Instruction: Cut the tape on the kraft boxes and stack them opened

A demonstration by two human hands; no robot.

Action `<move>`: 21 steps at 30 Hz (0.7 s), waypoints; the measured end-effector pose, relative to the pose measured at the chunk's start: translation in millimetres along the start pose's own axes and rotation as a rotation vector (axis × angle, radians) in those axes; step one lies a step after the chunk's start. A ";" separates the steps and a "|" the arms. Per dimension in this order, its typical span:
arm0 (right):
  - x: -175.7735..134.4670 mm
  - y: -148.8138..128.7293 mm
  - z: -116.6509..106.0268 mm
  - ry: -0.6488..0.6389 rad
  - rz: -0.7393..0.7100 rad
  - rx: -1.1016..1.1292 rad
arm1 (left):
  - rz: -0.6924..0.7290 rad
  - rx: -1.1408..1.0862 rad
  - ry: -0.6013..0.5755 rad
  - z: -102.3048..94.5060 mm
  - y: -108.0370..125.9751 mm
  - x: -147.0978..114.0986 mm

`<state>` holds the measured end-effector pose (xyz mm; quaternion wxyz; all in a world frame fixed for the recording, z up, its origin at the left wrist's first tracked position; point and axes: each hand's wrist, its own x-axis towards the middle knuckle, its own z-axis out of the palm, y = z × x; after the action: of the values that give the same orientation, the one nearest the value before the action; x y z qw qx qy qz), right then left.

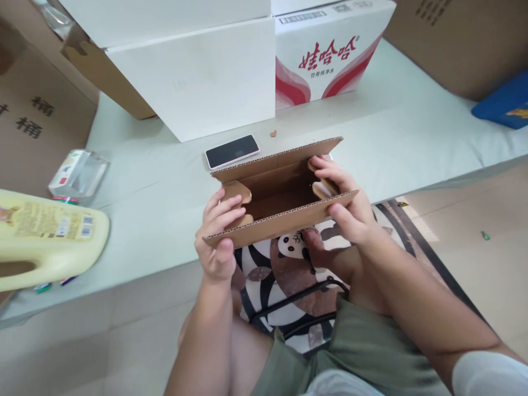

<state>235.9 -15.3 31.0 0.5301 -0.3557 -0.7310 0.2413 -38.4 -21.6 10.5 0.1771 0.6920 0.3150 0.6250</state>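
Note:
A small brown cardboard box (pixel 284 217) is held up at the table's front edge, its top open toward me. Its long flaps stand out front and back, and the short side flaps are folded inward. My left hand (pixel 216 236) grips the left end, thumb on the front flap and fingers over the side flap. At the other end, my right hand (pixel 350 209) holds the box with its thumb on the front flap and its fingers by the side flap. The inside looks dark, and I see nothing in it. Just behind the box lies a phone (pixel 232 151).
White cartons (pixel 198 77) and a red-and-white water carton (pixel 330 60) stand at the back. A yellow jug (pixel 53 236) and a clear plastic bottle (pixel 78 173) lie at left. On the right is a blue object (pixel 503 102). A panda-patterned mat (pixel 268 275) is below.

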 end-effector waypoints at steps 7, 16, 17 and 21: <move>-8.4 -0.6 19.5 0.142 0.137 0.035 | -0.199 -0.120 0.110 6.7 2.0 -3.0; -10.9 13.4 21.3 0.220 0.168 -0.063 | -0.199 -0.091 0.051 3.4 0.2 -4.4; -10.2 14.0 21.2 0.200 0.173 -0.030 | -0.199 -0.090 0.053 3.3 -0.7 -5.0; -8.5 14.8 21.5 0.201 0.197 0.037 | -0.228 -0.107 0.052 3.1 -3.2 -7.1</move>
<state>221.0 -12.1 8.2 0.5809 -0.4382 -0.6312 0.2684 -36.2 -23.5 2.6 0.2755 0.6246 0.3622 0.6347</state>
